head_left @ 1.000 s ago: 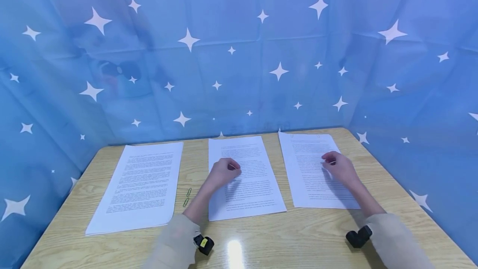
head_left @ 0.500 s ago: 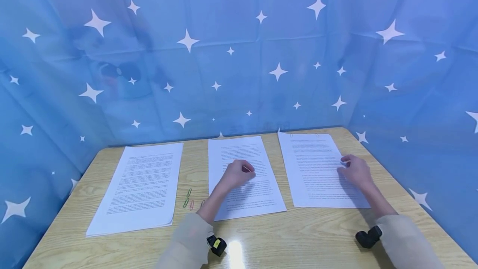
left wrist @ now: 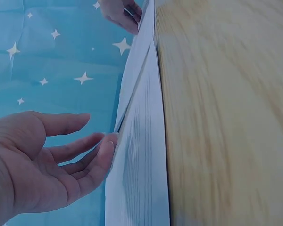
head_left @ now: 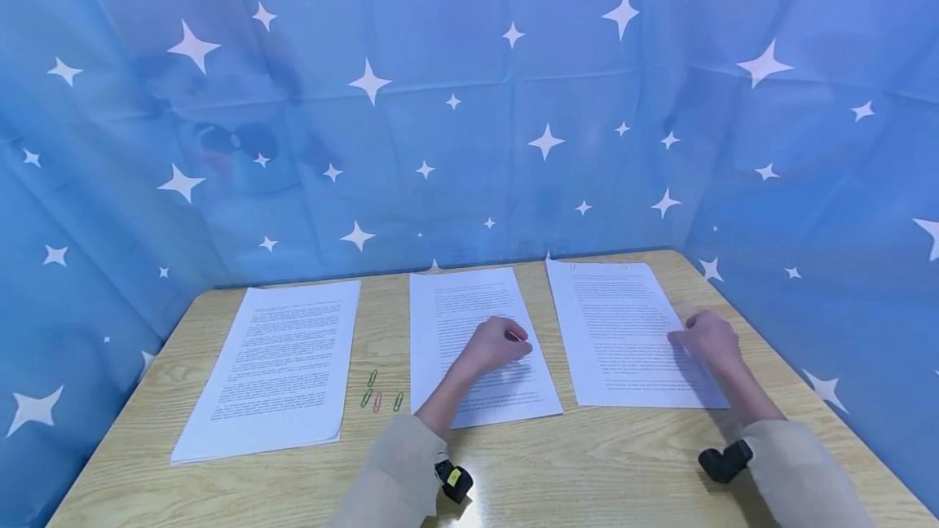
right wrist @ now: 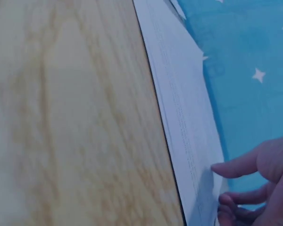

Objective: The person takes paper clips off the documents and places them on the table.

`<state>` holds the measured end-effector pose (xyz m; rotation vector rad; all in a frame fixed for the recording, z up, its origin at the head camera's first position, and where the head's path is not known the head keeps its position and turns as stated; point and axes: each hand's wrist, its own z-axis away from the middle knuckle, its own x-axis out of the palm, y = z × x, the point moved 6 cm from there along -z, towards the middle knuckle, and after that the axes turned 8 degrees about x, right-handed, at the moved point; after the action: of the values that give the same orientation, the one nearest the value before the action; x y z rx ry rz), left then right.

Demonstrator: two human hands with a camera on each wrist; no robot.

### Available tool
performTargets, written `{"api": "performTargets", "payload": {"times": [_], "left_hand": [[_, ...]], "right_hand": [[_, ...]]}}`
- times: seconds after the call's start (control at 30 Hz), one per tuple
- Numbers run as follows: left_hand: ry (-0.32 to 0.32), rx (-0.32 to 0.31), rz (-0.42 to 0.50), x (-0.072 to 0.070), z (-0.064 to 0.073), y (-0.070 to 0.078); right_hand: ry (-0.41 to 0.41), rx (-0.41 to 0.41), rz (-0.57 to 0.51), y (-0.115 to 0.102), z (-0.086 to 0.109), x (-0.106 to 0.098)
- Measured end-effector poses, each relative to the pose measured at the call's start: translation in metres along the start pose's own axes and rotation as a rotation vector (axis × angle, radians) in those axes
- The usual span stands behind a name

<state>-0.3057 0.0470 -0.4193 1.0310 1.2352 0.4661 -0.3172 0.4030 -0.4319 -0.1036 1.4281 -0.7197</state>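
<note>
My left hand (head_left: 500,346) hovers over the middle printed paper (head_left: 477,300), its fingers loosely bent. In the left wrist view, a gap shows between the thumb and the fingers of that left hand (left wrist: 52,160), with nothing held. My right hand (head_left: 710,341) is at the right edge of the right-hand printed paper (head_left: 616,332). Seen from the right wrist, the right hand (right wrist: 264,183) has its thumb tip right at the paper's edge and the other fingers bent below, apart from the thumb. Two paper clips, one of them (head_left: 623,266) nearer the right, sit along that paper's top edge.
A stack of printed sheets (head_left: 286,357) lies at the left of the wooden table (head_left: 587,463). Between it and the middle paper are several paper clips, green ones (head_left: 398,402) and a pink one (head_left: 377,402). A blue star-patterned curtain (head_left: 469,145) hangs behind the table.
My left hand has moved right across the middle paper, uncovering a pink and a green clip. My right hand has shifted right from over the right-hand paper to its edge.
</note>
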Motion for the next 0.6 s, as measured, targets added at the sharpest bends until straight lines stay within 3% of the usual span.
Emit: {"api": "performTargets", "payload": {"times": [0.4,0.6], "left_hand": [[-0.06,-0.015,0.063,0.032,-0.009,0.017],[-0.046,-0.043,0.061,0.041,-0.013,0.02]], "right_hand": [[-0.072,0.109,-0.107,0.002,0.005,0.001],[-0.092,0.055,-0.168,0.004,0.005,0.001]]}}
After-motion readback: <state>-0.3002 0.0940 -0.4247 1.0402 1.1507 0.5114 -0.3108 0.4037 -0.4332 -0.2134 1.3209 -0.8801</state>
